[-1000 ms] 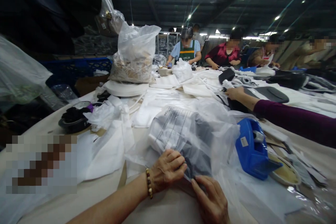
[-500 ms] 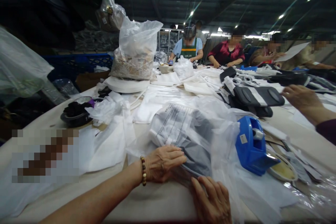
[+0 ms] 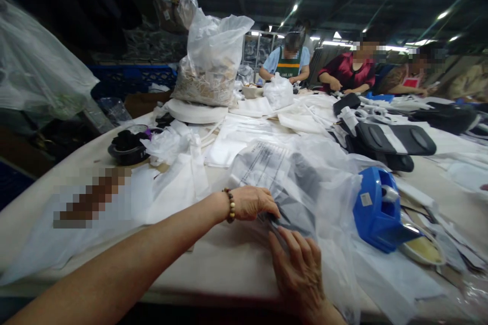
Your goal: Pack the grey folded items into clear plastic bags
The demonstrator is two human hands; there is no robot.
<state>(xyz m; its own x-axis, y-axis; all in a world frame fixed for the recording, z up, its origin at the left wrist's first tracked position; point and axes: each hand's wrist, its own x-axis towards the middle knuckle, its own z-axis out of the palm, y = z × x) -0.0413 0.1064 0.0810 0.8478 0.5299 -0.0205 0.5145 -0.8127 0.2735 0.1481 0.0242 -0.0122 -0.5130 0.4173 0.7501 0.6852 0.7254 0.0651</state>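
A clear plastic bag [image 3: 290, 177] with printed text and a dark item inside lies on the table in front of me. My left hand [image 3: 253, 202], with a bead bracelet at the wrist, presses down on the bag's near edge with fingers curled over the film. Just below it my right hand [image 3: 299, 269] lies flat on the same edge, its fingertips touching the plastic. Both hands hold the film down where the dark item ends.
A blue tape dispenser [image 3: 377, 210] sits right of the bag. White cloth bags [image 3: 179, 183] lie to the left, a black bowl [image 3: 127, 150] beyond. A big filled plastic sack [image 3: 211, 66] stands at the back. Black padded pieces [image 3: 392, 139] lie right. Several people work at the far side.
The view has shifted to the right and down. My left arm stretched further out over the bag. The neighbour's hand and purple sleeve at the right have left the view.
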